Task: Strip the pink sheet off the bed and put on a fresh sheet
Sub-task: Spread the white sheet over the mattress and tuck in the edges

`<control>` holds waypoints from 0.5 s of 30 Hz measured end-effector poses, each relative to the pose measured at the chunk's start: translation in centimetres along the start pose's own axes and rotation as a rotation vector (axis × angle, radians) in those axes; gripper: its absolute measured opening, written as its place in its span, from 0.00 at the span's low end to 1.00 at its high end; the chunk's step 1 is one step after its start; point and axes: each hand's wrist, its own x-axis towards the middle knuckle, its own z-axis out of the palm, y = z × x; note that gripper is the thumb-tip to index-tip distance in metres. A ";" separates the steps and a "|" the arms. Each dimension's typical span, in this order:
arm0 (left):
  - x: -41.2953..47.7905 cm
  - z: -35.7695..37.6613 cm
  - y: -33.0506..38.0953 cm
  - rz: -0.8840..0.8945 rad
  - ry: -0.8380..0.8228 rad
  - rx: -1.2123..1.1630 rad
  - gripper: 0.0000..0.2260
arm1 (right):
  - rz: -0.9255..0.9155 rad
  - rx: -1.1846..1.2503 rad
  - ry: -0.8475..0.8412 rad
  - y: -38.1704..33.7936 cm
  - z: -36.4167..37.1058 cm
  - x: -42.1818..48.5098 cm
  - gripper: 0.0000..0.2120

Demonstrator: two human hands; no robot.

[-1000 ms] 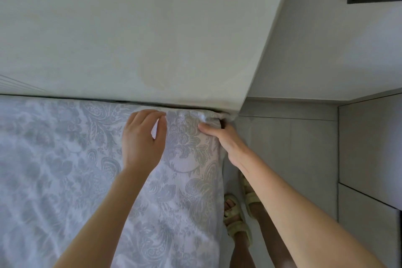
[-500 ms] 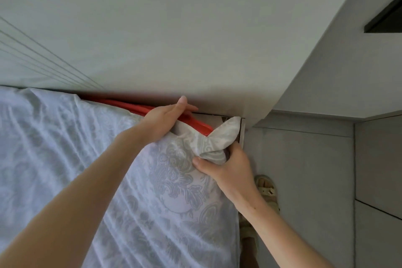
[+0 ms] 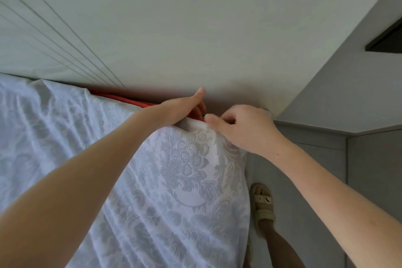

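Now shows red edge [image 3: 130, 100] at wall, covered a second ago. Hooks left hand [image 3: 182, 107] over it, pinches patterned sheet [image 3: 185, 169] corner with right hand [image 3: 245, 128]. Probably mid-tuck, corner not seated.

right hand [image 3: 243, 129] shifted up, atop sheet [image 3: 185, 169] (fingers [image 3: 214, 119] curled)

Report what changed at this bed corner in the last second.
The right hand took hold of the patterned sheet corner, lifted it, then carried it up towards the wall. The left hand slid to the edge, baring a red strip. The rest of the sheet stays spread out.
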 end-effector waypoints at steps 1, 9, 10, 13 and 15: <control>0.0 -0.2 0.3 -0.004 -0.023 0.022 0.29 | -0.034 -0.054 -0.078 -0.4 0.0 0.5 0.23; 0.5 -0.9 1.4 -0.004 -0.115 0.135 0.41 | -0.054 0.159 -0.217 -0.2 -1.9 2.4 0.11; 0.6 -0.9 1.4 0.009 -0.100 0.141 0.41 | -0.053 0.171 -0.163 0.1 -2.4 2.7 0.13; 1.0 -0.9 1.8 0.026 -0.048 0.184 0.39 | -0.027 0.186 -0.183 1.3 -3.7 3.2 0.11; 1.3 -0.7 2.1 0.023 -0.057 0.213 0.37 | 0.059 0.225 -0.353 1.7 -3.8 3.2 0.12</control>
